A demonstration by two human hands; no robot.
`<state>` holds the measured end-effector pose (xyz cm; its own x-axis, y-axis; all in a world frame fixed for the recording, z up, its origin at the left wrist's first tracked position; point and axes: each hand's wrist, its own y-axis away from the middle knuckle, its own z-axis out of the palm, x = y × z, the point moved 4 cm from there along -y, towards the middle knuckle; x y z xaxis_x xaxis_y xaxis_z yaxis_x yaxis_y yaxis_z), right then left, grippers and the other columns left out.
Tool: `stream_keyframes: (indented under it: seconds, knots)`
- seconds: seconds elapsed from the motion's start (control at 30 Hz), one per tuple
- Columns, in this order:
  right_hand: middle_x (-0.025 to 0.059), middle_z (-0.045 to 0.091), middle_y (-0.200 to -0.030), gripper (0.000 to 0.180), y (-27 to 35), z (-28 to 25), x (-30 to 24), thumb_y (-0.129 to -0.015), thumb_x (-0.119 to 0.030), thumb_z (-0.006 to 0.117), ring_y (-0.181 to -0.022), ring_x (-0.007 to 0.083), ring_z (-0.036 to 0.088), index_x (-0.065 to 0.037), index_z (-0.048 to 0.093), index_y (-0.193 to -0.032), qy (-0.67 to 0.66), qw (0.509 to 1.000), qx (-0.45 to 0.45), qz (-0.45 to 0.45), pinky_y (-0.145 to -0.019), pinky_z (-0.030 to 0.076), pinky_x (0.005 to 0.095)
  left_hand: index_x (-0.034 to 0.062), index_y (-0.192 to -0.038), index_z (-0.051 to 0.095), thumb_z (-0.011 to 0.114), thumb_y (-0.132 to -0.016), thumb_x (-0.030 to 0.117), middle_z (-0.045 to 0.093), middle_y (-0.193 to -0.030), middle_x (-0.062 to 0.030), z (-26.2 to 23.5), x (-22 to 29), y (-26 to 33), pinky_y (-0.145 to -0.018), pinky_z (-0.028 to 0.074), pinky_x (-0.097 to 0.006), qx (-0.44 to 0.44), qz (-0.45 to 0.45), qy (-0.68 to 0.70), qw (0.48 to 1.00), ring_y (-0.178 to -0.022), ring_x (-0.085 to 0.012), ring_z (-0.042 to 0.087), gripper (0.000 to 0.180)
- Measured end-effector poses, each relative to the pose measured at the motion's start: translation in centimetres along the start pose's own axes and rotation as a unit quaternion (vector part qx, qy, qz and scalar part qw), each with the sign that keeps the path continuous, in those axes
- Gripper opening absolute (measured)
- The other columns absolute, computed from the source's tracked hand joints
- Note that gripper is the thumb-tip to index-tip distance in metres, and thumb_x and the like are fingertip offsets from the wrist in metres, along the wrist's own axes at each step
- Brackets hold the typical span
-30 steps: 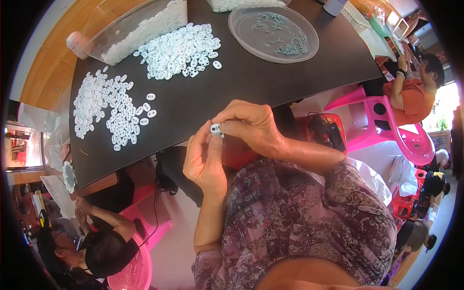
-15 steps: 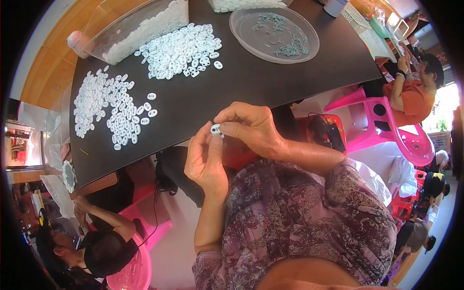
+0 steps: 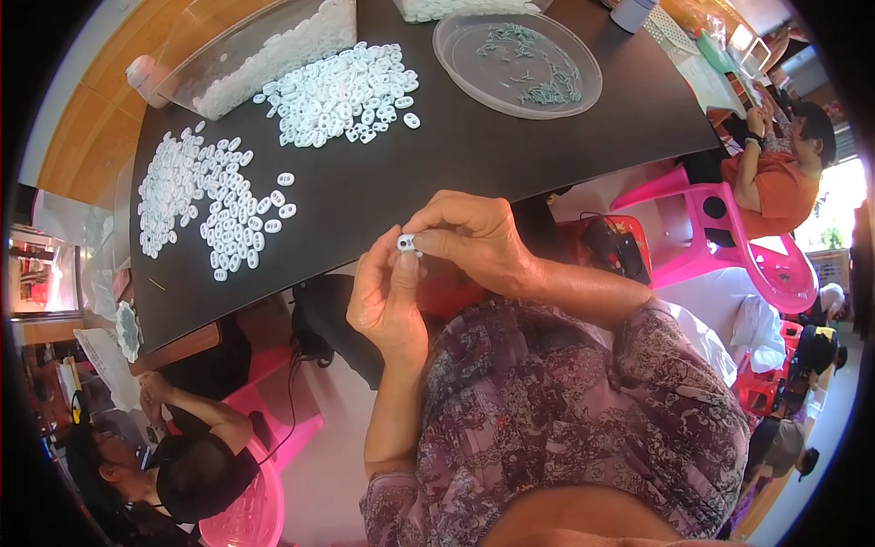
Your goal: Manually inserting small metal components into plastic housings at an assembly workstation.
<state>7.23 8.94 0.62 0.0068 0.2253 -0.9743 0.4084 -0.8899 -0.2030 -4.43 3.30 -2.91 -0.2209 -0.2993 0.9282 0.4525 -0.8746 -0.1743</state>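
Both hands are pinching one small white plastic ring (image 3: 406, 242) just off the desk's (image 3: 437, 173) near edge: left hand (image 3: 387, 296) below, right hand (image 3: 469, 239) gripping above.

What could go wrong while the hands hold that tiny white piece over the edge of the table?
The small white piece is pinched between the fingertips of the left hand and right hand, past the dark table's edge, so a slip would likely drop it into the lap or onto the floor. It is tiny, so it may be hard to find again. A stray elbow could also scatter the loose white pieces lying near that edge.
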Motion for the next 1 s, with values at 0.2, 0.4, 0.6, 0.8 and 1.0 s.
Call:
stream_keyframes:
  seconds: [0.2,0.4,0.6,0.8,1.0]
  knots:
    - [0.006,0.061,-0.08,0.007,-0.18,-0.09,0.47,-0.08,-0.002,0.062,-0.071,0.0098,0.057,0.0,0.065,-0.086,0.007,1.0,0.005,-0.018,-0.061,0.045,0.0238,-0.0061,-0.109,0.059,0.059,-0.088,0.003,0.056,-0.089,-0.0035,0.08,0.07,-0.01,-0.065,0.047,-0.021,-0.029,-0.012,0.003,0.999,-0.075,-0.009,0.054,0.023]
    - [0.006,0.061,-0.08,0.006,-0.36,-0.17,0.4,-0.08,-0.002,0.062,-0.072,0.0105,0.058,0.0,0.065,-0.085,0.017,1.0,-0.008,-0.016,-0.062,0.046,0.0239,-0.0059,-0.109,0.059,0.059,-0.087,0.002,0.056,-0.088,-0.0037,-0.2,-0.11,-0.1,-0.065,0.047,-0.021,-0.029,-0.016,0.007,0.999,-0.075,-0.0093,0.054,0.023]
    - [0.0046,0.061,-0.083,0.007,-0.29,-0.01,0.48,-0.082,0.001,0.062,-0.076,0.0084,0.058,0.002,0.065,-0.088,0.003,1.0,-0.016,0.013,-0.066,0.046,0.0221,-0.0057,-0.108,0.06,0.06,-0.086,0.0,0.057,-0.088,-0.0037,-0.19,0.26,-0.03,-0.067,0.047,-0.022,-0.026,-0.011,-0.001,1.0,-0.076,-0.0096,0.055,0.023]
    - [0.0043,0.061,-0.083,0.008,-0.27,0.12,0.56,-0.082,0.001,0.062,-0.075,0.0077,0.057,0.002,0.066,-0.088,0.003,1.0,-0.012,0.01,-0.065,0.045,0.0216,-0.0058,-0.107,0.061,0.06,-0.085,-0.002,0.057,-0.089,-0.0034,-0.5,0.19,0.0,-0.07,0.047,-0.021,-0.015,-0.008,-0.05,0.999,-0.079,-0.0091,0.055,0.023]
    - [0.0037,0.061,-0.083,0.008,-0.17,0.14,0.74,-0.082,0.0,0.062,-0.074,0.0067,0.055,0.001,0.066,-0.089,0.014,1.0,-0.016,0.019,-0.063,0.043,0.021,-0.0052,-0.107,0.061,0.062,-0.085,0.002,0.062,-0.081,-0.0034,-0.71,-0.13,-0.05,-0.061,0.046,-0.019,0.003,0.014,-0.058,0.998,-0.067,-0.0084,0.056,0.023]
